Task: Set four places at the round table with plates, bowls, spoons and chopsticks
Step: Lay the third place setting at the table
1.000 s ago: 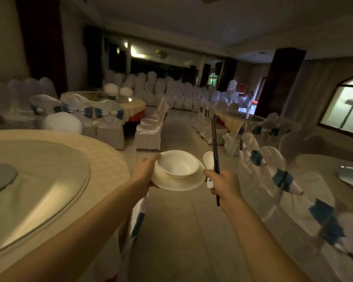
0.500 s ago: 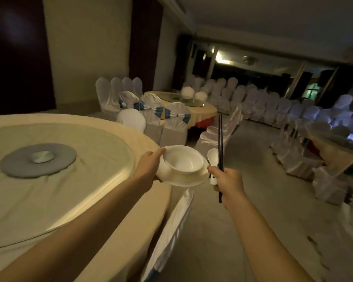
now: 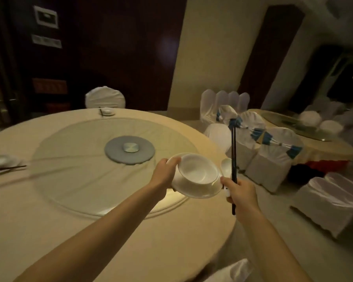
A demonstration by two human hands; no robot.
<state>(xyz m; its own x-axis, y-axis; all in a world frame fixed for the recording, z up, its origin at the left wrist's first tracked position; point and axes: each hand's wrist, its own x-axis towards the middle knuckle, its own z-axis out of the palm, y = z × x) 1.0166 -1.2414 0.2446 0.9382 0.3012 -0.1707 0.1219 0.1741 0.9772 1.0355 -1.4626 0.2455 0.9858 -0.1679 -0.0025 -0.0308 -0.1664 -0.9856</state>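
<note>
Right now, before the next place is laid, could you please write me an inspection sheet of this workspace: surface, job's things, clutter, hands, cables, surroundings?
Surface: round table under a cream cloth; glass turntable with a grey disc at its centre.
Job's things: far setting and left setting already laid; plate with bowl on it, spoon and chopsticks are in hand over the table's right side.
Clutter: nothing seen.
Hands: left hand grips the plate's rim; right hand grips spoon and upright chopsticks.
Cables: nothing seen.
Surroundings: covered chair behind the far setting; more covered chairs and a second table to the right; dim room.
</note>
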